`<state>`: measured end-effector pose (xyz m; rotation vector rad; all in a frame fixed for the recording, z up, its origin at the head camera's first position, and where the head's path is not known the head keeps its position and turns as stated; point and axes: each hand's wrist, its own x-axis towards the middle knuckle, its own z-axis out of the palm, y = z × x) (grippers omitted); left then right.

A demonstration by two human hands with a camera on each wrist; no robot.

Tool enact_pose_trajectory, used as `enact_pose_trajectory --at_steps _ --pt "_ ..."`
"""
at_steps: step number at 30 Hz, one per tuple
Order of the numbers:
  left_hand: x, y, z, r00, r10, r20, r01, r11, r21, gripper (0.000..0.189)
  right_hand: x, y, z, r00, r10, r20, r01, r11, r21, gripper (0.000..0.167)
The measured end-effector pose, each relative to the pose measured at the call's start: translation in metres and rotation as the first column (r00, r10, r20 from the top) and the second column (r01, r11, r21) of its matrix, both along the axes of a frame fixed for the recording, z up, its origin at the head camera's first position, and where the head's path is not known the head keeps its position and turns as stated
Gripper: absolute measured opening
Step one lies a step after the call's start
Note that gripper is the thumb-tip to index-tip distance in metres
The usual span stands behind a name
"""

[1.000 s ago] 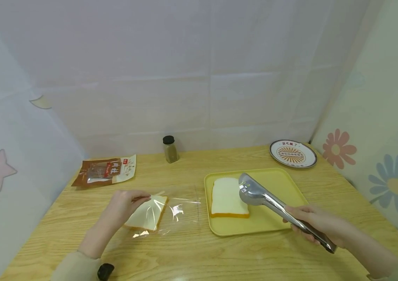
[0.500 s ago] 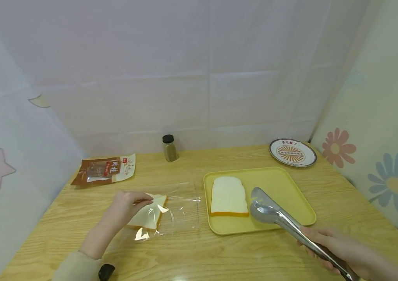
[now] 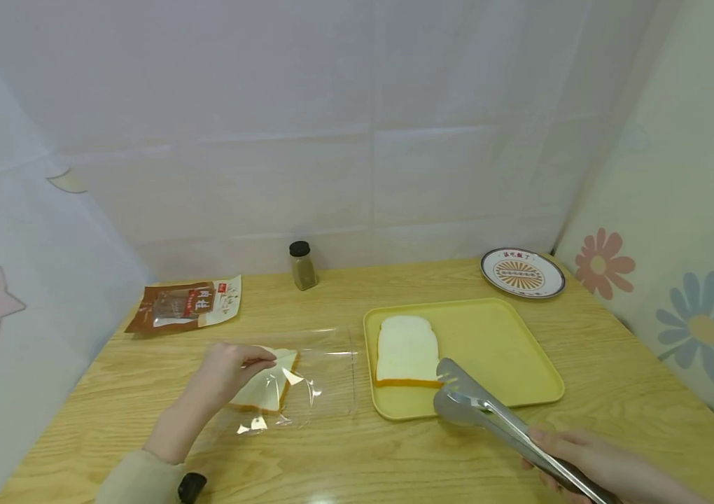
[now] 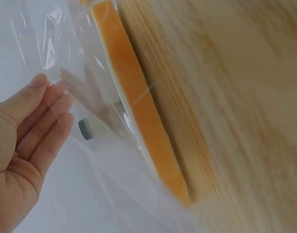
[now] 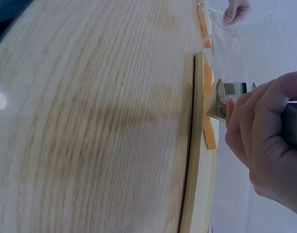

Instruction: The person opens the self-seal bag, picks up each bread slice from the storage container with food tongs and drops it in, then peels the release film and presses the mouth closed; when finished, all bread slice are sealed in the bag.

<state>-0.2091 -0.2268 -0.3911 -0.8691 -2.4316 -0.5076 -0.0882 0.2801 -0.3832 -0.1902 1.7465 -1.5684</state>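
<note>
Between thumb and fingertips my left hand pinches the edge of a clear plastic bag at the left of the table. One bread slice, white with an orange crust, lies inside or under the film; the left wrist view shows its crust edge close by. My right hand grips the handles of metal tongs, whose two heads stand apart over the front edge of the yellow tray. Another bread slice lies flat on the tray's left side, just beyond the tongs' heads.
A brown packet lies at the back left. Further right stands a small glass jar with a black lid. At the back right corner is a printed plate. White cloth walls surround the wooden table.
The tongs have moved off the tray's bread slice, toward the right and front, and their heads have spread apart. The left hand stays nearly in place on the plastic bag.
</note>
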Motion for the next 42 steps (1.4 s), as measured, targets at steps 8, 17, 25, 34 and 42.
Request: enact_pose_trajectory --at_steps 8,17,25,34,42 --pt "-0.001 0.0 -0.001 1.0 0.005 0.015 -0.005 1.0 0.004 0.01 -0.002 -0.015 0.006 1.0 -0.009 0.005 0.009 0.999 0.048 0.053" --pt "-0.002 0.001 0.0 0.999 -0.002 -0.04 0.002 1.0 -0.001 0.011 -0.005 -0.033 0.007 0.999 -0.049 0.024 0.047 0.997 0.057 0.054" --pt "-0.001 0.001 0.0 1.0 0.005 -0.011 -0.004 1.0 0.011 0.011 -0.007 -0.049 -0.002 0.994 -0.089 -0.065 0.095 0.99 0.104 0.054" --pt "0.0 0.002 -0.002 0.997 0.035 0.065 -0.035 0.999 -0.005 0.009 -0.014 -0.062 -0.011 0.98 -0.157 -0.118 0.175 0.972 0.157 0.058" --pt "0.001 0.003 -0.001 0.995 0.029 0.093 -0.029 1.0 0.005 0.01 -0.022 -0.073 -0.016 0.97 -0.189 -0.15 0.208 0.97 0.122 0.061"
